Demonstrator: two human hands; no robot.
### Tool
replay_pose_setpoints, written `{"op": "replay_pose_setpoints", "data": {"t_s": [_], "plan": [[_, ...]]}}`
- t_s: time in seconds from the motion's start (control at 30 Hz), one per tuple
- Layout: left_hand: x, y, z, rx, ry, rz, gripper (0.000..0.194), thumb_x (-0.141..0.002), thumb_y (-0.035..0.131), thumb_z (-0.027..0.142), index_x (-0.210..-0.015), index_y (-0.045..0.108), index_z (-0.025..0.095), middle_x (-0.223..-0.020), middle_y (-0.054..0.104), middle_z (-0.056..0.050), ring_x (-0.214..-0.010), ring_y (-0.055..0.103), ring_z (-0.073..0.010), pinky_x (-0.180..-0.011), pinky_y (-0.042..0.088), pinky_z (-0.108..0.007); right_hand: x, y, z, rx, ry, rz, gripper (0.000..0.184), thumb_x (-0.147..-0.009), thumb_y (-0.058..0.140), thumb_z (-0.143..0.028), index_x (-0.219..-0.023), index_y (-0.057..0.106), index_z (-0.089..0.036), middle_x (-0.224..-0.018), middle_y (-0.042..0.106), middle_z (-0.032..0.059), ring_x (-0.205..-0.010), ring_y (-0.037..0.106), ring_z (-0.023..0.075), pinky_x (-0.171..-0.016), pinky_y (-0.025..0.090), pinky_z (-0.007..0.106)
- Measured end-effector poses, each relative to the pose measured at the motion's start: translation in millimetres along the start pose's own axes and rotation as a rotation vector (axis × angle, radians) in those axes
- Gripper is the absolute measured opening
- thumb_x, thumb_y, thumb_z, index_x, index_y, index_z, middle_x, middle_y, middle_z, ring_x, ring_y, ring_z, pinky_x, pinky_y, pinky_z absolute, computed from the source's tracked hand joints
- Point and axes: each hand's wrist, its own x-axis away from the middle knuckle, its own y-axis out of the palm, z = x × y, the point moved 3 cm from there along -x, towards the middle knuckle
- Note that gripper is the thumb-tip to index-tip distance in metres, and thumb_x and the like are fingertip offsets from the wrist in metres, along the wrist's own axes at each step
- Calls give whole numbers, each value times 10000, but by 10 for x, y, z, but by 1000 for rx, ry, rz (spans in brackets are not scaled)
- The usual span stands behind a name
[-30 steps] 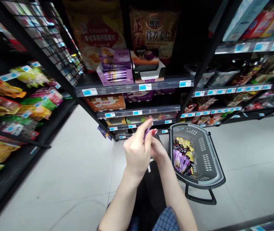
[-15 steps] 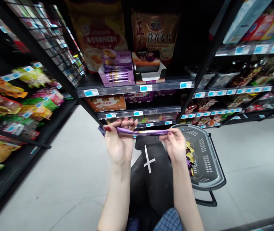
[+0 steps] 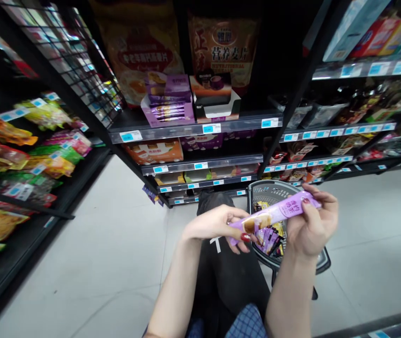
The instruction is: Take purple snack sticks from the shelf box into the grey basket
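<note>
A slim purple drink-mix sachet (image 3: 273, 215) is stretched between both hands, its printed face turned up. My left hand (image 3: 223, 225) pinches its lower left end, while my right hand (image 3: 315, 223) grips the upper right end between thumb and fingers. Beneath it stands a grey shopping basket (image 3: 323, 263), holding several purple, yellow and black sachets (image 3: 269, 240). My forearms and the held sachet hide part of the basket. On the shelf ahead, an open purple carton (image 3: 168, 105) contains similar purple sachets.
Beside the purple carton is a dark brown display box (image 3: 214, 96), with large cereal bags (image 3: 221, 47) behind. Lower shelves carry an orange box (image 3: 154, 151) and other cartons. Bagged snacks (image 3: 45, 112) fill the left rack. Pale floor (image 3: 116, 244) lies between the racks and my legs.
Both hands have moved right with the sachet, from before the shelves to over the basket. The sachet has turned from edge-on to face-up and now slants upward to the right.
</note>
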Motion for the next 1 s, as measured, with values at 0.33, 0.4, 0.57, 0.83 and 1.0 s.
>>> {"op": "replay_pose_setpoints", "data": {"t_s": [0.33,0.4,0.57,0.83,1.0], "plan": [[-249,122,-101,-142,-62,190,130,-679,647,145,-798,601,120,-791,693,-67,-677,697,-179,-577,575,-258,16,-26,471,-5,605,-97,226,-625,695,-185,-812,569,-173,-596,635,-1,-660,679,205,-684,571,392],[-243,105,-110,-130,-72,198,128,-710,636,191,-809,594,121,-778,695,-72,-643,694,-172,-545,567,-247,10,-64,594,-32,652,-78,221,-611,701,-169,-788,569,-168,-589,643,1,-621,677,197,-664,580,377],[-299,-1,-179,-179,-80,317,178,-801,552,287,-797,581,111,-726,701,-102,-588,686,-166,-485,543,-218,102,-46,892,-71,844,-162,195,-641,710,-205,-776,572,-171,-632,682,24,-570,667,176,-591,578,320],[-611,-398,-358,-579,-36,623,227,-858,471,304,-790,617,143,-784,725,-92,-666,702,-178,-618,537,-233,453,183,1267,43,984,-280,241,-654,716,-336,-753,616,-141,-694,702,61,-421,551,123,-356,422,234],[-682,-489,-505,-640,-79,597,297,-843,484,382,-696,634,172,-739,725,-71,-713,694,-190,-673,519,-247,111,-410,1409,267,923,-185,177,-754,664,-288,-848,595,-155,-729,649,-10,-563,582,92,-529,496,228]]}}
